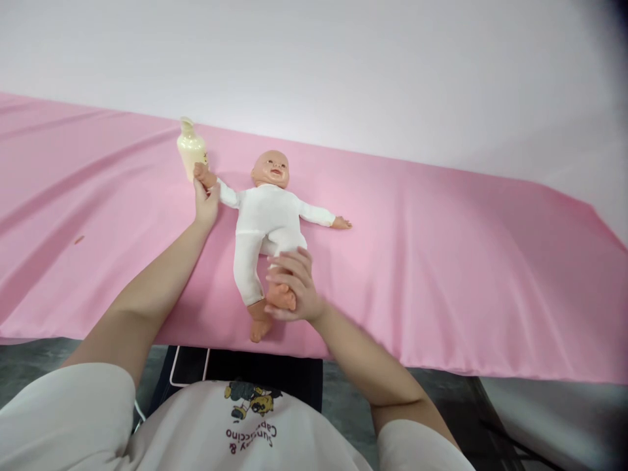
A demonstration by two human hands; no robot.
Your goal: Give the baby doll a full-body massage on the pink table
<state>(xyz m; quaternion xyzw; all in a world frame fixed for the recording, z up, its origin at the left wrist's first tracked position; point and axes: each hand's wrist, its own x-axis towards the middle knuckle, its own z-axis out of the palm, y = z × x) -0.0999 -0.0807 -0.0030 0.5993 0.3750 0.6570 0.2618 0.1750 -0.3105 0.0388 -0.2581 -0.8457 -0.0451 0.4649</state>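
Note:
A baby doll [269, 210] in a white cloth suit lies on its back with its arms spread and its head at the far side. My left hand [207, 201] is closed on the doll's hand at the left, the thumb against it. Around the doll's foot at the right my right hand [298, 285] is wrapped, and that leg is bent up a little. The other leg reaches down toward the near edge, bare foot free. Just beyond my left hand stands a pale yellow pump bottle [191, 147], its lower part partly hidden by the doll's hand.
A pink cloth [441, 275] with soft folds covers the table, which meets a white wall [343, 72] at the back. One small brownish scrap [79, 240] lies on the cloth at the left. A white-edged dark device [190, 365] rests on my lap below the near edge.

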